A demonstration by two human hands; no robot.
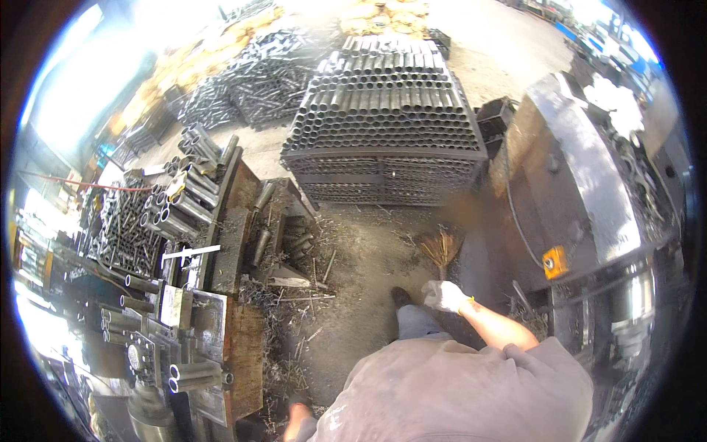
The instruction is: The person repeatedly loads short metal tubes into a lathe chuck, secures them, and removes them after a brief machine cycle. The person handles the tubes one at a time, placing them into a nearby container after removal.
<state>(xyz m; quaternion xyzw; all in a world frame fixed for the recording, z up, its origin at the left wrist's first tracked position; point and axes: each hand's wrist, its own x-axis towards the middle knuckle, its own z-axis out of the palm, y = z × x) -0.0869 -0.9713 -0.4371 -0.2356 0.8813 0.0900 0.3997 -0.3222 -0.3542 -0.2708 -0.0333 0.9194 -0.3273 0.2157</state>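
Observation:
My right hand (446, 296), in a white glove, is closed at the end of a straw broom's short stem. The broom (440, 247) has brown bristles that fan out over the floor beyond the glove, beside the grey machine side on the right. The fingers look wrapped round the stem, though the glove hides most of the grip. My right forearm (501, 328) is bare below a grey-brown sleeve. A bit of bare skin (296, 421) shows at the lower edge left of my torso; my left hand itself does not show.
A large metal crate (383, 158) of stacked steel tubes stands ahead. To the left is a workbench (247, 353) with tubes and machine parts, metal shavings (294, 331) along its foot. A yellow-orange switch box (554, 262) hangs on the right by a cable. Piled metal parts (250, 81) lie farther back.

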